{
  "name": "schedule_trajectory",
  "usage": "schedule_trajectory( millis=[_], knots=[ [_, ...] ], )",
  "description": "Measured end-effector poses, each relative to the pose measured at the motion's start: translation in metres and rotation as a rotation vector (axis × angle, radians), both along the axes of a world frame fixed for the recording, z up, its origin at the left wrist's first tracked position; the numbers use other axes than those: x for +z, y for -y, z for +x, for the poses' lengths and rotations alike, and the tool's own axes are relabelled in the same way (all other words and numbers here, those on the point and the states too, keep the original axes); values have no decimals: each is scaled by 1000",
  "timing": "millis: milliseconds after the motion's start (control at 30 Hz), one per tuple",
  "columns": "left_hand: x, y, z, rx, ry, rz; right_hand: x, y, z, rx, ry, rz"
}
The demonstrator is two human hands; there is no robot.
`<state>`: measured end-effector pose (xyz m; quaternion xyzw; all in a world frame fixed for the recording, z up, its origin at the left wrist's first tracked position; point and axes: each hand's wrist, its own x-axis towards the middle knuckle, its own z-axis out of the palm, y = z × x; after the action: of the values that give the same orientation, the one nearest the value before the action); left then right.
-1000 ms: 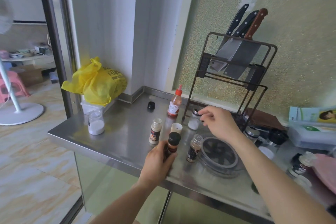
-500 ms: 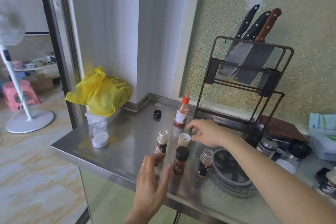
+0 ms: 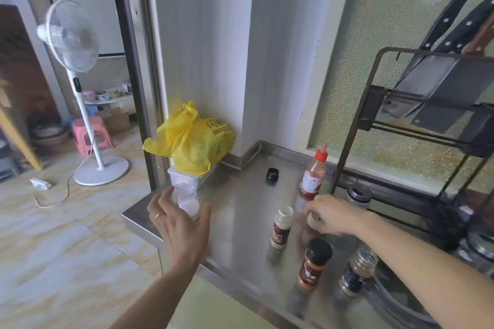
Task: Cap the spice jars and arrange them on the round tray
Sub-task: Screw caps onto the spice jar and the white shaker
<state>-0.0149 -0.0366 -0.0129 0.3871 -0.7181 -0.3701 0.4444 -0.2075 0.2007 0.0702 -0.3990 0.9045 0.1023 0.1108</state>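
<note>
Spice jars stand scattered on the steel counter [image 3: 240,208], all upright, long axes vertical. Your left hand [image 3: 179,224] is spread wide, fingers splayed, holding nothing; the clear jar of white powder [image 3: 187,201] sits just beyond your fingertips near the counter's left edge, so that hand is the nearer one, and my guess is you take it from above or the side. Whether it has a lid I cannot tell.

Your right hand [image 3: 331,218] is curled over a small cream cap [image 3: 314,220]; fingers look closed on it, though blur keeps me from being sure. The open jar with the dark label [image 3: 280,227] stands just to the left of that hand.

Counted: four small jars in clear view, namely the white-powder one, the open dark-labelled one, one with a black lid [image 3: 314,264] and one uncapped glass jar [image 3: 357,272] next to the round tray [image 3: 393,299]. One loose black cap [image 3: 272,176] lies far back, near one red-topped sauce bottle [image 3: 313,173]. More jars at the right are partly hidden. None I can see stands on the tray yet.
</note>
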Motion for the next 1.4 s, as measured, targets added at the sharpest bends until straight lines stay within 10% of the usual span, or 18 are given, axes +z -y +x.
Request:
schedule_trajectory(
  millis=[300, 667, 1400],
  knots=[
    [3, 26, -11, 19, 133, 216, 55, -21, 32, -139, -45, -445],
    [95, -85, 42, -385, -185, 22, 121, -34, 122, -234, 579, -1252],
    [117, -219, 64, -1250, -485, 941, 190, -134, 169, 74, 483, -675]
  ],
)
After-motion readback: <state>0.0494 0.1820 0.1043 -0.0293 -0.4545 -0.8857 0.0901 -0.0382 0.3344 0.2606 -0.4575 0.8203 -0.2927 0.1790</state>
